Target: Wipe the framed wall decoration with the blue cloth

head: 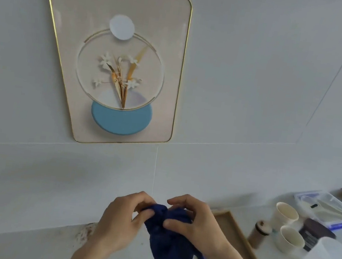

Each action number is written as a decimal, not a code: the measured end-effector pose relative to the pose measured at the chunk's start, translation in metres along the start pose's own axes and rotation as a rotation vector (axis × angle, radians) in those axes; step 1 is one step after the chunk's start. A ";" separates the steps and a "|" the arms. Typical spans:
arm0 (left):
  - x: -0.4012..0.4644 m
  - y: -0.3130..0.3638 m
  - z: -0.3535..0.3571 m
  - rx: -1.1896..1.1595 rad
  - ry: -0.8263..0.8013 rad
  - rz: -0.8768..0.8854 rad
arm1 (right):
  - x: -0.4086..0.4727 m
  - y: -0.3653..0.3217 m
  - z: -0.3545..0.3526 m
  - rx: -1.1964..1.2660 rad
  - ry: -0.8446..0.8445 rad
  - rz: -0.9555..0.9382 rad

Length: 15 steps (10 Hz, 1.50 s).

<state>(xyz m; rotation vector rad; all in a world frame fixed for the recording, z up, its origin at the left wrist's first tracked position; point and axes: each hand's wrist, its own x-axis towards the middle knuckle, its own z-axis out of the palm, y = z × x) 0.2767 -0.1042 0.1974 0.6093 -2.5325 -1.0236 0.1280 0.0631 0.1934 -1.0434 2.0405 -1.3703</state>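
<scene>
A pale tiled wall (259, 75) is filling most of the view, with a light counter (41, 249) running along the bottom. The framed wall decoration (118, 61) is hanging on the wall at about 11 o'clock from the hands, its thin gold edge enclosing white flowers inside a ring and a blue disc beneath them. Well below it, over the counter, both hands are holding the blue cloth (169, 242) bunched up between them. The left hand (123, 221) is pinching the cloth's upper left fold between thumb and curled fingers. The right hand (195, 221) is gripping the cloth from the right, its thumb pressing on the front and its fingers curling over the top. At 3 o'clock from the hands, a wooden tray (235, 242) is lying on the counter, with two paper cups (285, 227) and a small brown bottle (259, 233) sitting just beyond it.
</scene>
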 end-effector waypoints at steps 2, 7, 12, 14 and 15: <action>0.020 0.018 0.058 0.121 0.002 -0.060 | -0.010 0.053 -0.063 -0.385 -0.085 0.048; 0.094 0.049 0.217 0.022 -0.047 -0.250 | 0.011 0.163 -0.168 -0.771 0.058 0.160; 0.107 0.004 0.343 0.410 -0.556 -0.231 | 0.026 0.300 -0.132 -0.713 -0.280 0.415; 0.073 -0.031 0.342 0.543 -0.725 -0.261 | 0.000 0.325 -0.113 -0.812 -0.409 0.488; 0.066 -0.033 0.326 0.566 -0.711 -0.220 | -0.001 0.315 -0.111 -0.849 -0.414 0.491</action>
